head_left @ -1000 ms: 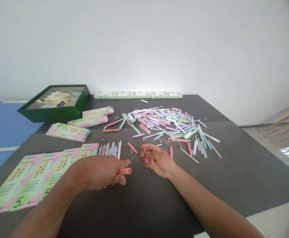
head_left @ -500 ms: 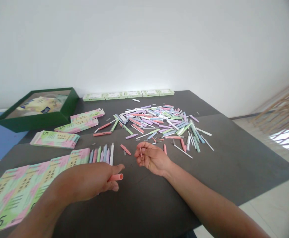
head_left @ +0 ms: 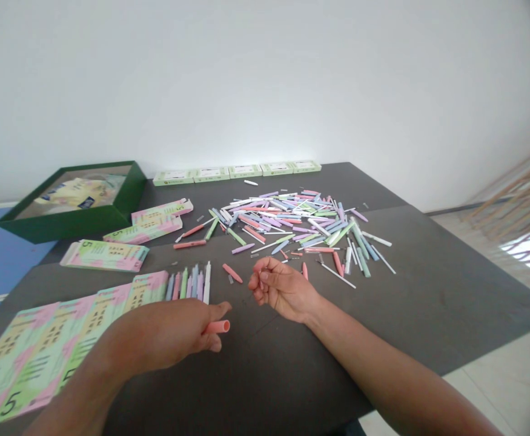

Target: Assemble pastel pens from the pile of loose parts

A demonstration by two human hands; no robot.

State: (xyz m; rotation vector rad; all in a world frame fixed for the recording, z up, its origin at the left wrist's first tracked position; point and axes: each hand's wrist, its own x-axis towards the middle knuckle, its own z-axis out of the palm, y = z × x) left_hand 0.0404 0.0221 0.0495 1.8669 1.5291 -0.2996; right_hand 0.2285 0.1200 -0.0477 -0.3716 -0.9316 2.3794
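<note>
A coral-pink hollow pen barrel (head_left: 218, 327) pokes out of my left hand (head_left: 174, 333), its open end facing right; the fingers wrap round it and hide the rest. My right hand (head_left: 285, 289) is raised just over the table, fingertips pinched together. Whatever they hold is too small and covered to make out. Beyond my left hand lies a row of finished-looking pens (head_left: 189, 283) in grey-blue, pink, green, purple and white. A loose pink pen part (head_left: 232, 272) rests between the row and my right hand. The big pile of pen parts (head_left: 287, 221) spreads behind my right hand.
Printed cartons (head_left: 33, 357) lie side by side at front left, with more cartons (head_left: 105, 255) behind them. A green box (head_left: 122, 209) holding plastic packaging stands at the back left. Flat pale-green boxes (head_left: 211, 174) line the wall edge. The dark table (head_left: 428, 290) ends at right.
Both hands keep nearly the same place, with the whole view shifted slightly. The small pink piece seen at my right fingertips earlier no longer shows clearly.
</note>
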